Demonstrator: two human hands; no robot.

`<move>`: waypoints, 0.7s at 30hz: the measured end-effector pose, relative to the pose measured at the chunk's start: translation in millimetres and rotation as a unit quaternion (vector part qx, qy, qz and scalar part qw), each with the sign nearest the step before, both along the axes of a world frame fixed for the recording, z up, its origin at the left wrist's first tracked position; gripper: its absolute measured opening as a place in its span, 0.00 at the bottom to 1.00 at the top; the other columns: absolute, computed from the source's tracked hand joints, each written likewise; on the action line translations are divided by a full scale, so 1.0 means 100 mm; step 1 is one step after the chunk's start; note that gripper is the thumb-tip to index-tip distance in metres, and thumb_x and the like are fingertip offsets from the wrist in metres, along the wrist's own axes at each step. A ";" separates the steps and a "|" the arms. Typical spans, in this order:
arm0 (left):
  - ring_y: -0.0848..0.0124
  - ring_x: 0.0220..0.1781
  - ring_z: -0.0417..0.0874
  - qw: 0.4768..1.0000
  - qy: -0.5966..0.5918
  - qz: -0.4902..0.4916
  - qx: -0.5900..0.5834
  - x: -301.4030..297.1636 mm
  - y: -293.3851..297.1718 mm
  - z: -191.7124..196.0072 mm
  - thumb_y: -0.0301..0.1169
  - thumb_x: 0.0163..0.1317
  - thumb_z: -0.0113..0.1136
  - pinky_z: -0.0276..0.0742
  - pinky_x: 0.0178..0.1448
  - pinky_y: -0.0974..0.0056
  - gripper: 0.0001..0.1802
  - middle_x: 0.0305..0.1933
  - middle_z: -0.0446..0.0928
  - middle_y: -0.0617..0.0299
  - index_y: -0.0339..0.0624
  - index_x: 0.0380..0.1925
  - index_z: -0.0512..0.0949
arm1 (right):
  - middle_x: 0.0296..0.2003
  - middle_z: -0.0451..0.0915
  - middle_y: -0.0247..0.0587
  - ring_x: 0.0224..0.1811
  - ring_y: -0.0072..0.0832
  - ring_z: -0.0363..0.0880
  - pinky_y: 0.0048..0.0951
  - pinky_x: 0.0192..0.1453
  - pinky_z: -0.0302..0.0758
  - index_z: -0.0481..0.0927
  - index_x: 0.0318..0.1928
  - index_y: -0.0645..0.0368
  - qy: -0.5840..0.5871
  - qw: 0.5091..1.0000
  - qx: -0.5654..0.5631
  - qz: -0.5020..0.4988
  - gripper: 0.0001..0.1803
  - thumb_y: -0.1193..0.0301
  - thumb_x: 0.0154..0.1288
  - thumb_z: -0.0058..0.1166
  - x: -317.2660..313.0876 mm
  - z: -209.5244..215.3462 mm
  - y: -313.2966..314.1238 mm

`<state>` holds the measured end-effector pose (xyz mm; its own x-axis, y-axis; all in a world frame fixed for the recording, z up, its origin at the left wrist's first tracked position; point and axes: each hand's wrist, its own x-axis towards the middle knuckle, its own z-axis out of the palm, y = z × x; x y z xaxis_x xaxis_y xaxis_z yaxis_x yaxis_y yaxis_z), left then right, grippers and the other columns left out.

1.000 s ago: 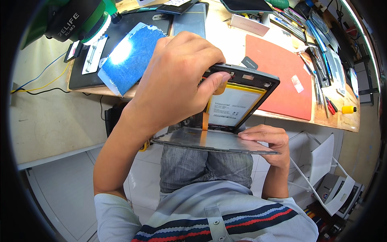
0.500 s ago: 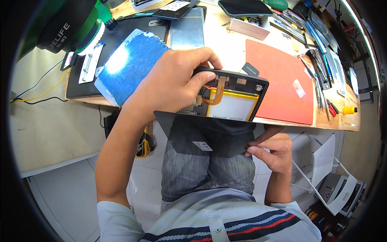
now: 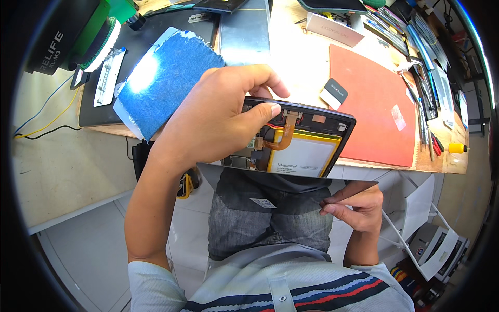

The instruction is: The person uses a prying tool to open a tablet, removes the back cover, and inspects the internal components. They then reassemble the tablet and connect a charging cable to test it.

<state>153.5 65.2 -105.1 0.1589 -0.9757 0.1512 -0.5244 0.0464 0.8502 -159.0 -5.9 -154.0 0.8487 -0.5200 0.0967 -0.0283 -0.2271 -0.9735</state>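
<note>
My left hand (image 3: 221,117) grips the upper edge of an opened tablet (image 3: 338,148), thumb over the rim. Its inside faces me: a silver battery (image 3: 296,153) with yellow edging, an orange flex cable (image 3: 286,136), and part of a circuit board beside my fingers. Below the tablet's lower edge slants a thin, dark, glossy panel (image 3: 283,186) with a small printed sticker (image 3: 263,203). My right hand (image 3: 358,207) pinches that panel's right side between thumb and fingers. Whether the panel is still joined to the tablet is hidden.
On the bench lie a blue cloth (image 3: 169,78) on a black mat and a red mat (image 3: 371,109). A small dark-and-white card (image 3: 334,93) rests at the red mat's edge. A black-and-green microscope (image 3: 67,39) overhangs the left. Hand tools (image 3: 429,83) crowd the right.
The tablet has shifted slightly right and down, and more of its battery and board shows. The glossy panel now appears more tilted. Both hands keep their holds; the whole view has shifted a little.
</note>
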 end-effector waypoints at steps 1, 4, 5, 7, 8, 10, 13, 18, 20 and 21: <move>0.63 0.39 0.88 1.000 0.014 0.002 0.001 0.00 0.00 0.00 0.22 0.61 0.61 0.81 0.46 0.61 0.10 0.36 0.85 0.48 0.32 0.42 0.81 | 0.30 0.88 0.51 0.31 0.34 0.89 0.26 0.33 0.81 0.90 0.32 0.68 -0.002 1.000 0.007 0.003 0.06 0.82 0.52 0.72 0.00 -0.01 0.00; 0.69 0.38 0.86 0.999 0.050 0.012 0.002 -0.02 0.02 0.00 0.20 0.60 0.62 0.80 0.44 0.64 0.09 0.35 0.85 0.52 0.32 0.41 0.81 | 0.33 0.88 0.54 0.32 0.36 0.90 0.27 0.34 0.82 0.90 0.35 0.68 -0.013 0.999 0.000 0.029 0.09 0.82 0.51 0.71 0.00 -0.01 -0.03; 0.70 0.37 0.85 0.998 0.058 0.018 0.000 -0.03 0.04 0.00 0.19 0.59 0.62 0.79 0.44 0.65 0.09 0.34 0.85 0.53 0.33 0.41 0.81 | 0.34 0.88 0.55 0.33 0.37 0.90 0.27 0.34 0.83 0.90 0.37 0.68 -0.027 0.999 -0.002 0.037 0.10 0.83 0.51 0.70 -0.01 -0.01 -0.04; 0.73 0.40 0.85 0.998 0.056 0.016 0.000 -0.04 0.06 0.01 0.19 0.60 0.64 0.79 0.47 0.67 0.10 0.37 0.84 0.56 0.33 0.42 0.81 | 0.36 0.88 0.56 0.35 0.38 0.91 0.28 0.36 0.84 0.90 0.41 0.68 -0.019 0.998 -0.002 0.068 0.15 0.83 0.48 0.68 -0.01 0.01 -0.06; 0.73 0.43 0.84 0.999 0.046 0.010 0.002 -0.03 0.09 0.03 0.19 0.61 0.65 0.80 0.50 0.68 0.10 0.41 0.84 0.58 0.32 0.43 0.80 | 0.37 0.89 0.56 0.36 0.38 0.91 0.29 0.37 0.85 0.90 0.43 0.68 -0.012 0.997 0.010 0.081 0.18 0.83 0.47 0.67 -0.01 0.02 -0.07; 0.74 0.46 0.84 0.999 0.046 0.008 0.006 -0.04 0.14 0.06 0.20 0.62 0.67 0.80 0.53 0.70 0.10 0.44 0.83 0.60 0.32 0.43 0.80 | 0.38 0.89 0.56 0.37 0.39 0.91 0.30 0.40 0.86 0.89 0.45 0.69 -0.025 0.994 -0.010 0.105 0.22 0.83 0.44 0.64 -0.02 0.05 -0.07; 0.75 0.44 0.84 0.997 0.079 0.022 -0.005 -0.10 0.22 0.09 0.21 0.61 0.68 0.80 0.51 0.70 0.10 0.41 0.83 0.60 0.33 0.42 0.81 | 0.39 0.89 0.56 0.38 0.40 0.91 0.30 0.42 0.86 0.89 0.47 0.68 -0.016 0.993 -0.018 0.116 0.26 0.81 0.39 0.63 -0.03 0.10 -0.04; 0.73 0.42 0.84 0.991 0.121 0.045 -0.043 -0.21 0.31 0.10 0.21 0.59 0.69 0.79 0.48 0.69 0.10 0.37 0.83 0.60 0.34 0.41 0.81 | 0.40 0.89 0.55 0.41 0.41 0.91 0.31 0.45 0.86 0.89 0.47 0.68 -0.006 0.992 -0.024 0.125 0.28 0.81 0.36 0.62 -0.05 0.13 0.01; 0.72 0.42 0.85 0.992 0.105 0.045 -0.051 -0.23 0.35 0.11 0.21 0.59 0.69 0.79 0.49 0.68 0.10 0.37 0.83 0.59 0.34 0.41 0.81 | 0.41 0.89 0.55 0.42 0.42 0.91 0.32 0.46 0.86 0.89 0.47 0.68 -0.001 0.992 -0.027 0.124 0.28 0.81 0.37 0.62 -0.06 0.13 0.02; 0.72 0.42 0.85 0.993 0.097 0.045 -0.055 -0.24 0.38 0.13 0.21 0.59 0.69 0.79 0.49 0.68 0.10 0.38 0.83 0.59 0.34 0.41 0.82 | 0.41 0.89 0.55 0.42 0.42 0.91 0.32 0.46 0.86 0.89 0.47 0.68 -0.002 0.992 -0.039 0.124 0.28 0.81 0.37 0.62 -0.07 0.12 0.03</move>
